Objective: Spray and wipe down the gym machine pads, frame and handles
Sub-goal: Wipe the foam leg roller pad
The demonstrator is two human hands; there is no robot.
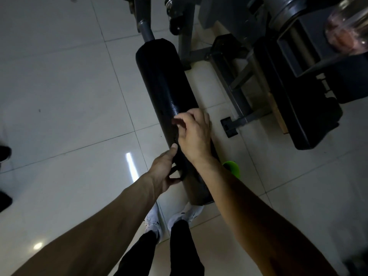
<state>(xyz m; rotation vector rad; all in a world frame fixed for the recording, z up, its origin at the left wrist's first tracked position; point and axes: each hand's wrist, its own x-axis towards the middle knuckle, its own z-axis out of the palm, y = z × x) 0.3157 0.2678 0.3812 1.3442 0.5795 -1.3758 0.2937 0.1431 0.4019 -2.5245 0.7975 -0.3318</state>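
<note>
A long black roller pad (165,80) of the gym machine runs from the upper middle down toward me. My left hand (165,170) is at the pad's near left side. Its thumb lies along the pad and its fingers curl around a dark cloth (180,174) held against it. My right hand (194,134) rests on top of the pad a little farther up, with bent fingers touching the surface and nothing visibly held. A bright green object (232,167) peeks out from under my right forearm; I cannot tell what it is.
The grey machine frame (239,100) and black weight housing (298,108) stand on the pale tile floor (59,86) to the right of the pad. A blurred clear bottle (347,30) is at the top right. My white shoes (153,222) are below the pad; someone's dark shoe (4,154) is at the left edge.
</note>
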